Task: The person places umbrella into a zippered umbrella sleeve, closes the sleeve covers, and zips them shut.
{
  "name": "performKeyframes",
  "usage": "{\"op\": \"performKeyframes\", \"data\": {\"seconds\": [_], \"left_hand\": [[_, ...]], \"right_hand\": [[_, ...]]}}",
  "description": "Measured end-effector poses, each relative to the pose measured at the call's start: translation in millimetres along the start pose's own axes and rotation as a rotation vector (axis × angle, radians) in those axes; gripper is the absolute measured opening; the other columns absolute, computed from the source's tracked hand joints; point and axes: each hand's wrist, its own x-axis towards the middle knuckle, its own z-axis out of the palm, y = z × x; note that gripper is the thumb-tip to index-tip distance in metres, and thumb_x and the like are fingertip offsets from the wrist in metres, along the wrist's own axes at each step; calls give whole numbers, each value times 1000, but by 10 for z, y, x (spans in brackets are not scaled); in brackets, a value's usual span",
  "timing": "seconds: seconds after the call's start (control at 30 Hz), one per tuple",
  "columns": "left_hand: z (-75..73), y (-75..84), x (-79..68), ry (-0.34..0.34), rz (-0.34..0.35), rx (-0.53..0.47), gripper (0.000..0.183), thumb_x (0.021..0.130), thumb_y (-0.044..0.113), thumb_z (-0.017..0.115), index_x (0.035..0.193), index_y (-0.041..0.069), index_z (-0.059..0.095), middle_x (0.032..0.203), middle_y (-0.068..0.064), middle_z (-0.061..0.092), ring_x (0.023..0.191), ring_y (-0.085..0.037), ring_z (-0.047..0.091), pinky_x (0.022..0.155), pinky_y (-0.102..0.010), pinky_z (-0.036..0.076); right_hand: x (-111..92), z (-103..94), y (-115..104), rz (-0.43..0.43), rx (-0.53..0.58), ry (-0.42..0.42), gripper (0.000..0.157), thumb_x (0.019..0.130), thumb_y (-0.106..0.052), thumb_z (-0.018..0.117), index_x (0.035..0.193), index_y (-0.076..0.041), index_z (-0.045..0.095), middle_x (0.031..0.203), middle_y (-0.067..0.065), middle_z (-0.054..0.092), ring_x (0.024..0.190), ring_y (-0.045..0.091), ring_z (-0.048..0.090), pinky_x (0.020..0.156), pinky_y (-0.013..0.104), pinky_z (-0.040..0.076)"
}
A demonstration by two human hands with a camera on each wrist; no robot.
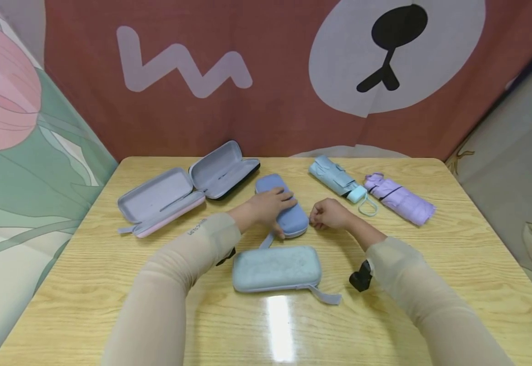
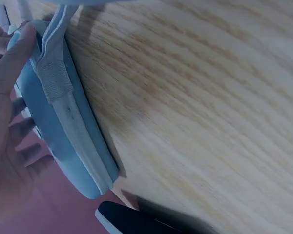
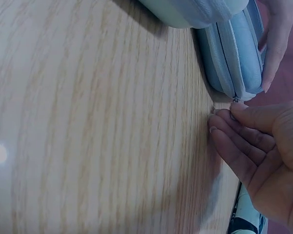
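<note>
A blue zip case (image 1: 291,218) lies at the middle of the table, its lid down. My left hand (image 1: 268,206) holds it from above, fingers spread over the top and thumb at the near side. In the left wrist view, a fabric loop (image 2: 56,73) hangs from the end of the case. At the case's right near corner, my right hand (image 1: 330,214) pinches the zipper pull (image 3: 236,101) between thumb and forefinger; the fingertips cover most of it. Nearer to me lies a closed pale green zip case (image 1: 277,268) with a grey strap.
To the left, a pink case (image 1: 169,221) and a black case (image 1: 224,175) stand open, showing grey linings. At the back right lie a folded light blue umbrella (image 1: 336,176) with a wrist loop and a folded purple umbrella (image 1: 400,199). A printed cloth (image 1: 275,122) hangs behind the table.
</note>
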Motion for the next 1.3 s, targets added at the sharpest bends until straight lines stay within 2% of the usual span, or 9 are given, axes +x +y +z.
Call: {"op": "performKeyframes", "data": {"seconds": [0.23,0.37,0.77,0.93,1.07,1.3], "left_hand": [[72,-34,17,36,16,-35,94,66,64,56,139,16,20,142,-7,15,126,-31,14,100,-39,20],[88,-22,43,59,15,-31,94,65,66,55,138,15,23,139,-8,19,124,-30,19,97,-40,25],[70,-7,62,62,-28,33,99,59,74,50,135,16,28,132,-7,27,117,-24,25,93,-36,29],[94,-24,72,57,-24,17,99,60,75,48,136,14,26,133,-7,27,122,-23,22,96,-37,25],[92,-50,48,52,-12,-16,96,63,70,51,136,13,25,135,-6,28,124,-20,22,97,-37,24],[41,-105,-11,26,11,-99,87,68,54,61,136,12,27,136,-8,28,124,-21,22,99,-34,23]], "right_hand": [[-5,-7,1,-10,-43,41,14,83,5,49,75,5,60,68,10,61,62,17,58,54,29,49],[-6,-13,6,-2,-71,67,14,83,5,49,74,3,60,69,9,61,63,17,58,55,29,49],[33,-9,27,-3,-85,85,14,84,3,49,75,2,59,69,8,60,62,16,57,54,29,49],[29,-21,23,5,-91,87,13,84,2,49,75,2,59,70,9,60,63,16,57,54,29,48],[34,-20,17,4,-95,89,13,84,2,50,75,1,59,70,9,60,63,17,57,54,28,48],[45,-11,8,-2,-110,97,15,84,3,48,74,1,59,69,8,60,63,17,57,53,27,48]]}}
